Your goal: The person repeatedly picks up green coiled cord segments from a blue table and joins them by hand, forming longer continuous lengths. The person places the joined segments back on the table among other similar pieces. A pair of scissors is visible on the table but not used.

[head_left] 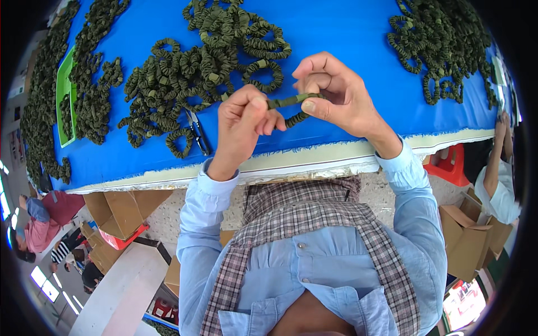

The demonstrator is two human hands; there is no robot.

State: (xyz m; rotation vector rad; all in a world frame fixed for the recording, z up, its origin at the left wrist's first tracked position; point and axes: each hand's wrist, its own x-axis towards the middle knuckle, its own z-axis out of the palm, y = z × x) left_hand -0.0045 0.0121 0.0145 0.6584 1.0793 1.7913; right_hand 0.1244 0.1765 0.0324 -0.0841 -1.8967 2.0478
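Note:
An olive-green scrunchie [287, 102], a ring of gathered fabric, is stretched between my two hands above the front part of the table. My left hand [242, 120] is closed on its left end, thumb and fingers pinching the fabric. My right hand [339, 98] pinches the other end between thumb and forefinger. A flatter, smoother stretch of cloth shows along its upper side, while the gathered lower side hangs beneath. Just left of my left hand lies a pair of dark-handled scissors [197, 134], beside a large heap of similar scrunchies [185, 73].
Blue cloth covers the table [336, 33]. More scrunchies form a heap [440, 39] at the far right and piles [92, 84] at the left, around a bright green tray [60, 120]. Cardboard boxes [126, 210] and a red stool [451, 165] stand below the edge. Other people sit at both sides.

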